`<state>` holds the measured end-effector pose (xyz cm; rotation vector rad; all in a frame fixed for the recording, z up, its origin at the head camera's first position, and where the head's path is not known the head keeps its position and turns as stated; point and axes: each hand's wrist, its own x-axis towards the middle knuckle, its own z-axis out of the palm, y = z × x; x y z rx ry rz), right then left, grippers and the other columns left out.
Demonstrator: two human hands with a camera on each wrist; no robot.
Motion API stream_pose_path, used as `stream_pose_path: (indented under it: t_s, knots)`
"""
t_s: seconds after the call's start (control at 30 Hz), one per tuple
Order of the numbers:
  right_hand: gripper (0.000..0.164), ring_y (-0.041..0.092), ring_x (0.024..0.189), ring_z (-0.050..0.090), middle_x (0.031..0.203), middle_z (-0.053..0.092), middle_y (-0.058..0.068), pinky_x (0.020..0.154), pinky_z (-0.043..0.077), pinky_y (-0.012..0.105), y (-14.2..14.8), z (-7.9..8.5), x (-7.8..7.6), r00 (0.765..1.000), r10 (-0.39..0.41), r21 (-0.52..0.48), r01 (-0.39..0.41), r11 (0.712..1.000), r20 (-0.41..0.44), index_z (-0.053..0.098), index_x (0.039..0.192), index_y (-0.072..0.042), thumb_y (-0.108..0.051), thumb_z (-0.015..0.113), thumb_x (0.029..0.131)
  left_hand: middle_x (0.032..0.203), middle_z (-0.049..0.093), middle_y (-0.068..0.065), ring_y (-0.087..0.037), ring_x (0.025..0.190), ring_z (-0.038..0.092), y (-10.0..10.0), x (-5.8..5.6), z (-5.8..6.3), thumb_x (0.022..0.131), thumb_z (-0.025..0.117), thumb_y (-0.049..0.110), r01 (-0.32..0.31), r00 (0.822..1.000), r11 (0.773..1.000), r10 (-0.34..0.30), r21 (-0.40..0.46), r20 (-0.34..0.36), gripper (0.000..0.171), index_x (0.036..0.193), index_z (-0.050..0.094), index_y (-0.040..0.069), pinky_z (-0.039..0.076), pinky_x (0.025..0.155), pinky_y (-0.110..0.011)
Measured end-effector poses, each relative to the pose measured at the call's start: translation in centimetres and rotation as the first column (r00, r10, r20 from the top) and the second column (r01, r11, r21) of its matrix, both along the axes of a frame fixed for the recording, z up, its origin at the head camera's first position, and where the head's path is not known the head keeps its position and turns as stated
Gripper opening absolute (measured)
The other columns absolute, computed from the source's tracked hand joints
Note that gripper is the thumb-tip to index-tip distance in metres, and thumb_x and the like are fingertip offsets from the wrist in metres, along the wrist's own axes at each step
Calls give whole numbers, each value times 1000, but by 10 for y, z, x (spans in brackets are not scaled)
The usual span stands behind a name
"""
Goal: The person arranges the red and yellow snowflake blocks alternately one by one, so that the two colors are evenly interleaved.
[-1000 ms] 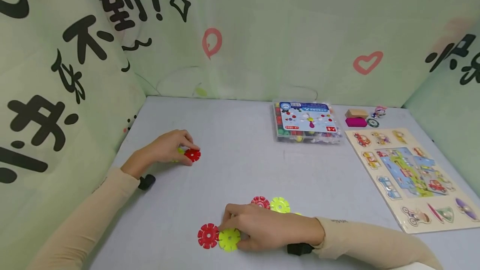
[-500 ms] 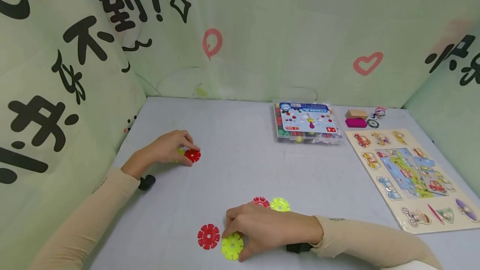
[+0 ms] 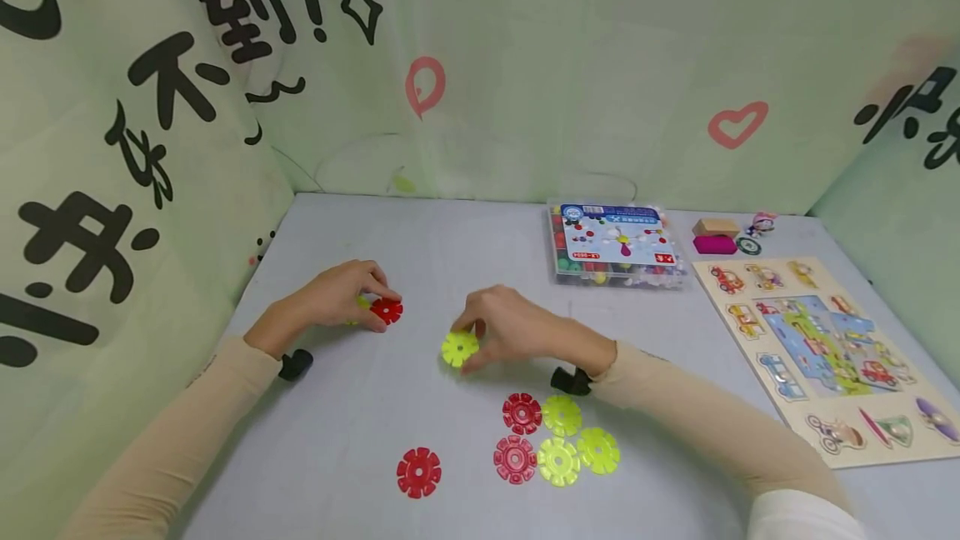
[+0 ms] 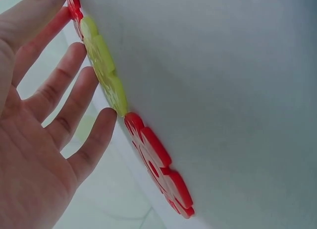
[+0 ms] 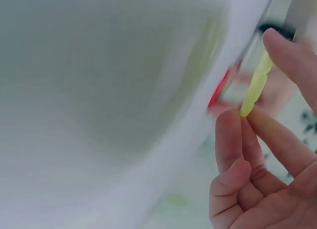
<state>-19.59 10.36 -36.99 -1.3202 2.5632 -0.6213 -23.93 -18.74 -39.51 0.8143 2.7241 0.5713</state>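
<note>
My left hand (image 3: pixel 343 297) rests at the table's left, thumb and forefinger pinching a red snowflake disc (image 3: pixel 387 310) by its edges. A yellow-green disc (image 4: pixel 104 65) adjoins it beneath the fingers, and a second red disc (image 4: pixel 161 167) continues the row in the left wrist view; the head view hides that one behind the hand. My right hand (image 3: pixel 510 325) holds another yellow-green snowflake disc (image 3: pixel 460 349) between thumb and fingertips, lifted over the table's middle. Its edge shows between the fingers in the right wrist view, with the red disc (image 5: pixel 219 92) blurred beyond.
Near the front lie a lone red disc (image 3: pixel 418 472) and a cluster of red discs (image 3: pixel 515 459) and yellow-green discs (image 3: pixel 558 462). A clear box of parts (image 3: pixel 618 244) sits at the back, small toys (image 3: pixel 715 244) beside it. A wooden puzzle board (image 3: pixel 825 357) occupies the right.
My right hand has taken the yellow-green disc from beside the lone red disc and carried it up and away toward the left hand, uncovering the front cluster. The left hand stays put.
</note>
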Motion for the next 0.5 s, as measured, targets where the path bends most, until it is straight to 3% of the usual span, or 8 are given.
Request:
stream_pose_path:
  t_s: [0.1, 0.23, 0.5]
  knots:
    - [46, 15, 76, 63, 88, 68, -1, 65, 47, 18, -12, -1, -29, 999, -49, -19, 48, 999, -15, 74, 104, -11, -36, 85, 67, 109, 59, 1, -19, 102, 54, 0, -1, -1, 69, 83, 35, -4, 1000, 1000, 4, 5, 3, 49, 115, 70, 24, 49, 83, -34]
    - [47, 14, 77, 63, 91, 70, -1, 66, 47, 19, -32, -9, -52, 998, -64, -4, 64, 998, -13, 74, 105, -11, -38, 84, 68, 107, 60, 1, -18, 100, 55, 0, -2, -1, 69, 83, 35, -1, 1000, 1000, 1, 6, -4, 48, 114, 70, 24, 48, 81, -33]
    - [45, 8, 78, 59, 93, 73, -3, 68, 47, 20, -58, -21, -65, 997, -74, 66, 73, 995, 16, 74, 104, -12, -37, 84, 69, 106, 60, 0, -17, 99, 54, 0, -2, 1, 69, 83, 34, 17, 1000, 1000, -17, 20, -4, 47, 114, 71, 23, 47, 80, -32]
